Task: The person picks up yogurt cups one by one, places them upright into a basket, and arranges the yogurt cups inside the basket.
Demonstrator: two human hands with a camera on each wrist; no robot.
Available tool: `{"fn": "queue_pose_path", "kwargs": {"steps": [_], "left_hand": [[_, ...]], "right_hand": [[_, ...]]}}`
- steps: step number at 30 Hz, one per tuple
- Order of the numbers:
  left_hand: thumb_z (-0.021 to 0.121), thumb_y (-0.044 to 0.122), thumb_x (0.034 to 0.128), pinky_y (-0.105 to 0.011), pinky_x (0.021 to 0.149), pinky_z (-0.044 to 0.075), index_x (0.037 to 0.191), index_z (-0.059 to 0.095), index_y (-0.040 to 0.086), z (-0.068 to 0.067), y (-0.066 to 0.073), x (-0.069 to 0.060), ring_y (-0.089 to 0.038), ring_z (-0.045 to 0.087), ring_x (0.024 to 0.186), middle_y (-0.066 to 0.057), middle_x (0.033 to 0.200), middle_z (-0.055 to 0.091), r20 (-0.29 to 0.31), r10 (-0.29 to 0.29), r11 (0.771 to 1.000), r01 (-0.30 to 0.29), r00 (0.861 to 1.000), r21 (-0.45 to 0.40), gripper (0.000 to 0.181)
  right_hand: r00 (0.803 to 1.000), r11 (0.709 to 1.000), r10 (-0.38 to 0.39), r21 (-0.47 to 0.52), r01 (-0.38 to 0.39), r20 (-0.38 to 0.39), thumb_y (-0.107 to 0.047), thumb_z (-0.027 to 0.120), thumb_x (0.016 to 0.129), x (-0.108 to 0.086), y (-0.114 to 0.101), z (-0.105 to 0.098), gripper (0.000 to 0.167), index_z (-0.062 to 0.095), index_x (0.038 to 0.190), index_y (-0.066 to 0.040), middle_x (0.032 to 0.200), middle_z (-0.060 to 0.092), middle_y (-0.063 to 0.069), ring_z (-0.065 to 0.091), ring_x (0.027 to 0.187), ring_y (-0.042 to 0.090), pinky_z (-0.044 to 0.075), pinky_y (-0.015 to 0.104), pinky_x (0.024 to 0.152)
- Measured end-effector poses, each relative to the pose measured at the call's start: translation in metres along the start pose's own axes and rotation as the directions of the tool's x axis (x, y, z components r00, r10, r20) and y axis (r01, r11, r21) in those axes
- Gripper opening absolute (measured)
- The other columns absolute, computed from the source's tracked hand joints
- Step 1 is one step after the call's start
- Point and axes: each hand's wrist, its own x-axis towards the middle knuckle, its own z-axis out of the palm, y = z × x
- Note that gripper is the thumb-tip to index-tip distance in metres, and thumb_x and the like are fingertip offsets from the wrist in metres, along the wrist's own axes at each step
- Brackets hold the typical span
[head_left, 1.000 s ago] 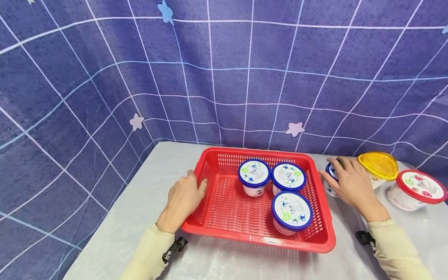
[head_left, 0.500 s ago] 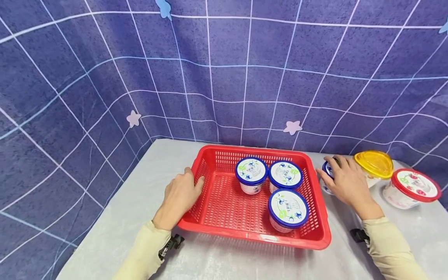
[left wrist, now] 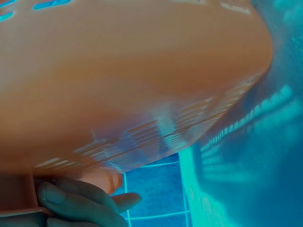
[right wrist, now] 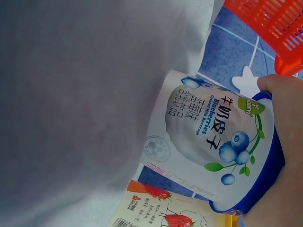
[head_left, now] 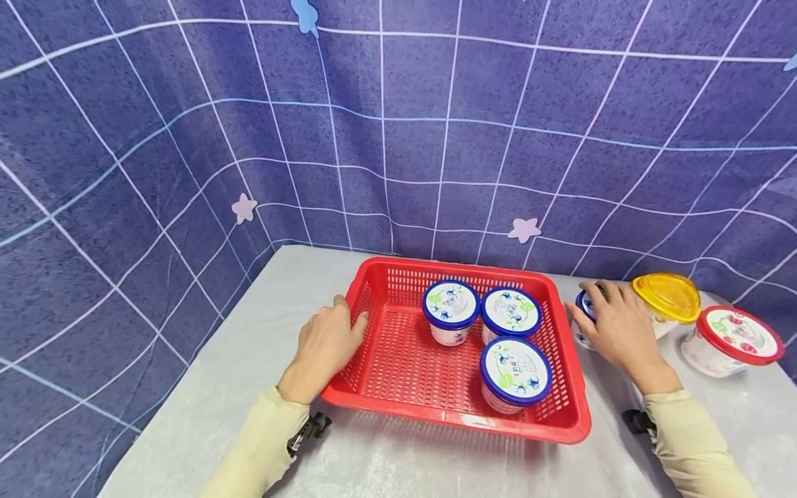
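With my left hand [head_left: 326, 346] I grip the left rim of a red perforated plastic basket [head_left: 457, 417]; in the left wrist view its fingers [left wrist: 80, 201] curl at the rim. Three blue-lidded cups, a back-left cup [head_left: 451, 304], a back-right cup [head_left: 512, 312] and a front cup [head_left: 516, 370], stand in the basket's right half. Outside its right wall, my right hand [head_left: 623, 332] holds a blueberry milk beverage cup [right wrist: 203, 137] around its blue lid. The hand covers part of that cup in the head view.
Right of my right hand stands a cup with a yellow lid [head_left: 669, 297], strawberries on its side. Farther right is a red-lidded cup [head_left: 741, 339]. A grey-white table [head_left: 205, 408] lies below, and a blue grid-patterned curtain [head_left: 411, 145] hangs behind and on the left.
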Motion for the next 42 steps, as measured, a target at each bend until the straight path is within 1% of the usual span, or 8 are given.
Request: {"fn": "queue_pose_path", "kwargs": {"steps": [6, 10, 14, 19, 27, 32, 38, 42], "left_hand": [[0.058, 0.036, 0.0964, -0.037, 0.044, 0.046, 0.106, 0.054, -0.008, 0.003, -0.003, -0.002, -0.025, 0.058, 0.050, -0.013, 0.065, 0.054, 0.004, -0.003, 1.000, 0.003, 1.000, 0.000, 0.045], [0.058, 0.036, 0.0962, -0.037, 0.044, 0.046, 0.107, 0.054, -0.008, 0.003, -0.006, -0.003, -0.025, 0.058, 0.050, -0.013, 0.065, 0.055, 0.001, -0.010, 1.000, 0.010, 1.000, -0.001, 0.046], [0.059, 0.036, 0.0960, -0.038, 0.044, 0.046, 0.106, 0.054, -0.008, 0.003, -0.008, -0.004, -0.026, 0.059, 0.051, -0.014, 0.065, 0.055, -0.005, -0.009, 1.000, 0.009, 1.000, -0.002, 0.045], [0.059, 0.036, 0.0962, -0.037, 0.044, 0.046, 0.109, 0.054, -0.009, 0.002, -0.006, -0.003, -0.025, 0.058, 0.050, -0.013, 0.065, 0.055, 0.004, -0.004, 1.000, 0.004, 1.000, -0.012, 0.046], [0.058, 0.035, 0.0964, -0.037, 0.044, 0.047, 0.109, 0.054, -0.010, -0.001, 0.000, 0.001, -0.026, 0.059, 0.051, -0.015, 0.068, 0.056, 0.000, 0.016, 1.000, -0.016, 1.000, -0.010, 0.047], [0.058, 0.035, 0.0966, -0.037, 0.043, 0.047, 0.104, 0.054, -0.008, -0.001, 0.000, 0.000, -0.025, 0.058, 0.050, -0.014, 0.067, 0.055, 0.011, 0.006, 1.000, -0.006, 1.000, -0.016, 0.044], [0.058, 0.035, 0.0966, -0.035, 0.042, 0.047, 0.105, 0.054, -0.008, 0.000, 0.000, 0.001, -0.024, 0.057, 0.048, -0.013, 0.066, 0.054, 0.007, 0.014, 1.000, -0.014, 1.000, -0.016, 0.045], [0.058, 0.035, 0.0965, -0.035, 0.042, 0.047, 0.106, 0.054, -0.009, 0.000, 0.000, 0.000, -0.024, 0.057, 0.048, -0.013, 0.066, 0.055, 0.006, 0.015, 1.000, -0.015, 1.000, -0.014, 0.045]], "right_hand": [[1.000, 1.000, 0.006, 0.024, -0.007, 0.006, -0.036, 0.067, 0.092, -0.001, -0.001, 0.004, 0.052, 0.055, 0.130, -0.001, 0.125, 0.051, 0.029, 0.044, 0.118, 0.049, 0.032, 0.065, 0.100], [0.999, 0.998, 0.024, 0.050, -0.025, 0.024, -0.036, 0.065, 0.094, 0.000, -0.003, 0.005, 0.051, 0.056, 0.131, -0.002, 0.127, 0.051, 0.029, 0.042, 0.119, 0.049, 0.028, 0.065, 0.101], [0.999, 0.996, 0.031, 0.080, -0.032, 0.010, -0.034, 0.063, 0.095, 0.003, -0.007, 0.002, 0.048, 0.057, 0.130, -0.001, 0.127, 0.051, 0.030, 0.042, 0.118, 0.051, 0.025, 0.066, 0.099], [0.999, 0.993, 0.035, 0.111, -0.031, -0.033, -0.034, 0.065, 0.094, 0.005, -0.012, -0.012, 0.047, 0.059, 0.126, 0.000, 0.124, 0.053, 0.031, 0.043, 0.116, 0.053, 0.025, 0.067, 0.097], [0.994, 0.987, 0.050, 0.157, -0.035, -0.094, -0.032, 0.066, 0.093, 0.009, -0.017, -0.037, 0.047, 0.059, 0.127, -0.001, 0.125, 0.053, 0.029, 0.043, 0.117, 0.053, 0.023, 0.068, 0.098], [0.992, 0.990, 0.023, 0.138, -0.006, -0.126, -0.031, 0.066, 0.092, 0.010, -0.021, -0.046, 0.045, 0.060, 0.126, -0.001, 0.124, 0.053, 0.029, 0.043, 0.117, 0.053, 0.024, 0.067, 0.096], [0.984, 0.995, -0.015, 0.094, 0.032, -0.178, -0.029, 0.069, 0.089, 0.012, -0.025, -0.057, 0.046, 0.060, 0.124, -0.002, 0.123, 0.054, 0.029, 0.043, 0.115, 0.054, 0.025, 0.066, 0.098], [0.980, 0.994, -0.031, 0.093, 0.050, -0.197, -0.029, 0.069, 0.089, 0.012, -0.029, -0.063, 0.045, 0.060, 0.124, -0.002, 0.123, 0.053, 0.029, 0.043, 0.115, 0.055, 0.025, 0.066, 0.099]]}}
